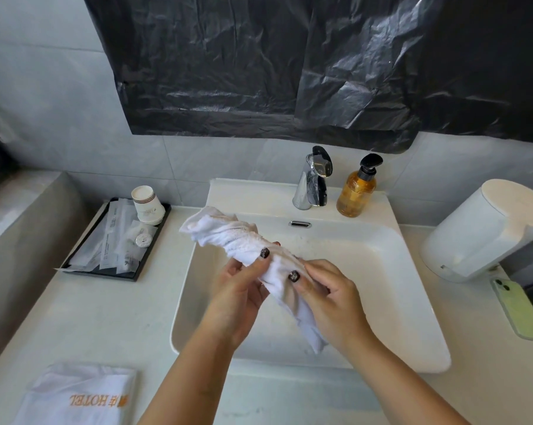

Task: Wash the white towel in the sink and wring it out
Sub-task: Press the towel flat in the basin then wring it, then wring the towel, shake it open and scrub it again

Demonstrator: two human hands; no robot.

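Both forearms rose from the bottom edge of the frame and met over the middle of the white sink [412,305]. The left hand [239,299] was turned palm inward, its thumb and curled fingers pinching the white towel [243,243] near its middle. The right hand [329,299] lay just beside it, lower right, thumb pressed on the cloth and fingers curled around it. The towel was bunched into a twisted rope held above the basin, running from upper left to lower centre; its upper end fanned out over the sink's left rim, and its lower end hung between the wrists. Most fingertips of both hands were hidden behind the cloth. Whether water ran from the faucet [312,182] could not be made out.
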